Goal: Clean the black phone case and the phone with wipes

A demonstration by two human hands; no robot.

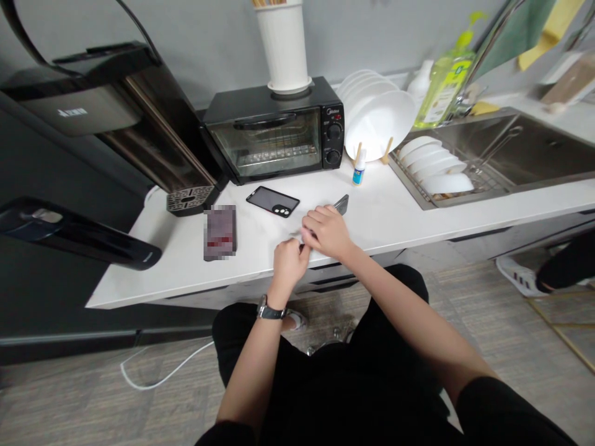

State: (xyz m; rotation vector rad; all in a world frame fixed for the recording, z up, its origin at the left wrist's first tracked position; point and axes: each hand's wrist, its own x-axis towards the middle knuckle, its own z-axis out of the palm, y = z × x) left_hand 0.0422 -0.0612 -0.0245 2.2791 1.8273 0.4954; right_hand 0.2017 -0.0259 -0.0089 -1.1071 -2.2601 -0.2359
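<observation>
Over the front part of the counter, my two hands meet, with a thin grey phone mostly covered by them. My right hand is closed over the phone, whose far end sticks out beyond the knuckles. My left hand is closed too, its thumb and fingers pinched at what looks like the phone's near end. Exactly how the fingers meet it is hidden. A black phone case with camera cut-outs lies flat just beyond my hands. A small white-and-blue spray bottle stands farther back on the right.
A blurred-out dark box lies to the left, near a black bottle and a tall drinks machine. Behind are a toaster oven and white plates. The sink holds bowls. A person's shoe shows at right.
</observation>
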